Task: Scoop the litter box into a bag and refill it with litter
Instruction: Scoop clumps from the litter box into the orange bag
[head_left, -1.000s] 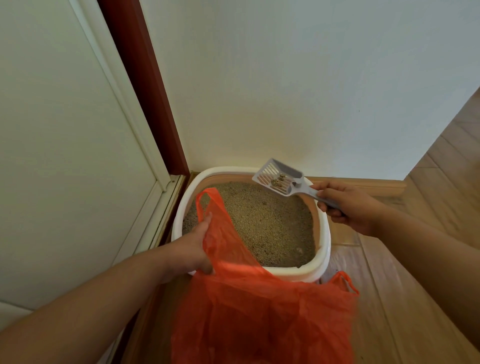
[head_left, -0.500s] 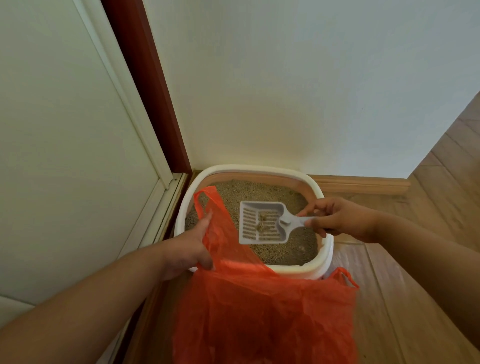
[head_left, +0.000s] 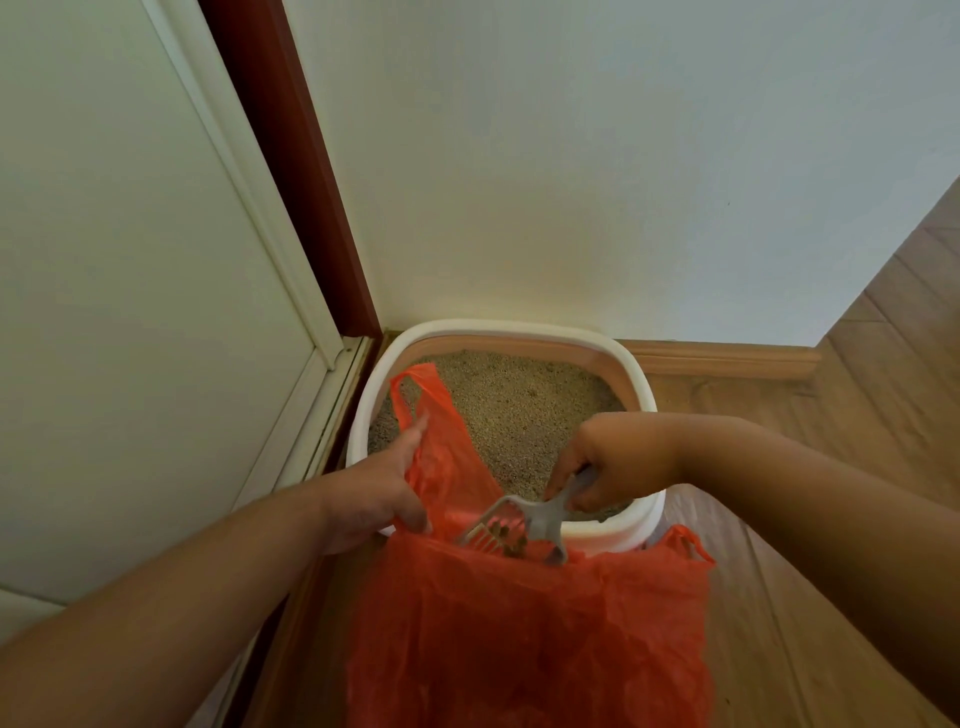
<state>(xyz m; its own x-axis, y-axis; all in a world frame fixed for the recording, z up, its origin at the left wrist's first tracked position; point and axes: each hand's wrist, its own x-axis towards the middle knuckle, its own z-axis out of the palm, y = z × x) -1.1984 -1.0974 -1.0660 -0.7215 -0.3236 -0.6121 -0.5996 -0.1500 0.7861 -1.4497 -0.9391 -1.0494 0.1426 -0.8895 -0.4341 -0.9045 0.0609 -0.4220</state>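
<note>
My right hand (head_left: 618, 460) grips the handle of the grey scoop (head_left: 519, 530), fingers curled round it, about 4 o'clock of frame centre. Scoop is tipped head-down, slotted blade at the mouth of the orange bag (head_left: 524, 634), lower edge of the blade just behind the bag's front rim. Brown clumps (head_left: 511, 540) sit on the slots, right at the bag opening.

My left hand (head_left: 374, 493) at 7 o'clock pinches the bag's left side, thumb and fingers closed on the plastic, holding that edge up. One bag handle loop (head_left: 415, 395) stands up above my left hand, over the litter. The other loop (head_left: 685, 543) hangs loose at 4 o'clock, beside the box's front right corner.

Bag sits at 6 o'clock, directly in front of the litter box (head_left: 498, 330), covering the box's near rim. Box is white-rimmed with a tan inner wall, on the floor in the corner of the room, back edge close to the wall (head_left: 571, 156). Beige litter (head_left: 519, 410) fills the pan, surface uneven.

White door panel (head_left: 130, 260) at 9 o'clock, dark red frame strip (head_left: 291, 166) between it and the wall. Wooden skirting (head_left: 727, 358) runs at 3 o'clock from the box. Wood plank floor (head_left: 883, 338) at 3 to 5 o'clock.
</note>
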